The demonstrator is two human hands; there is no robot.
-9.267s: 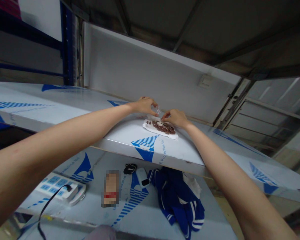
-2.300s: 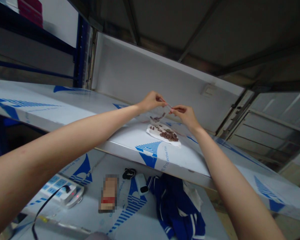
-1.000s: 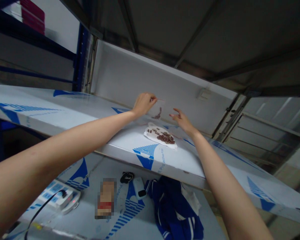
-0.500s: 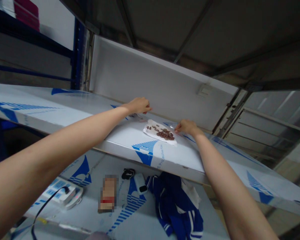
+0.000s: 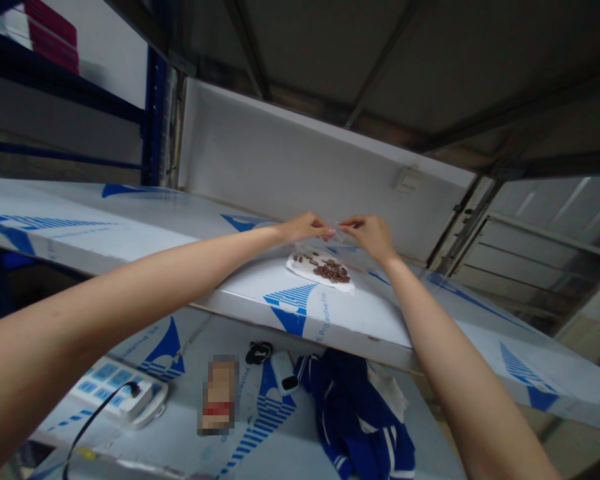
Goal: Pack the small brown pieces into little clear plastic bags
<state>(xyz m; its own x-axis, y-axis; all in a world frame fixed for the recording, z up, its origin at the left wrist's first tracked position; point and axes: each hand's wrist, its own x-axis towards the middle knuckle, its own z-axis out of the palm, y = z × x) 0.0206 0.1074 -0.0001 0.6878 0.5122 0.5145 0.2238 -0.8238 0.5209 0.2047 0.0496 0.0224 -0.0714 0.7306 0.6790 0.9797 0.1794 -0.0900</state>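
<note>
Nearly together by brown pieces (image 5: 333, 271), left hand (image 5: 307, 227) and right hand (image 5: 373, 235), pinching grip on clear bag (image 5: 337, 235).

On the lower shelf (image 5: 300, 443), a white power strip (image 5: 114, 385) has a black cord (image 5: 87, 423) plugged in. To its right is a tan and red item (image 5: 220, 393), pixelated beyond recognition, then a small black bundle (image 5: 259, 353) near a pale gadget (image 5: 283, 373). A crumpled blue garment (image 5: 350, 413) with white stripes lies beside them. Pink boxes (image 5: 54, 39) sit on a blue rack (image 5: 153, 123) at upper left; a switch plate (image 5: 409, 180) is on the white wall (image 5: 280, 150).
</note>
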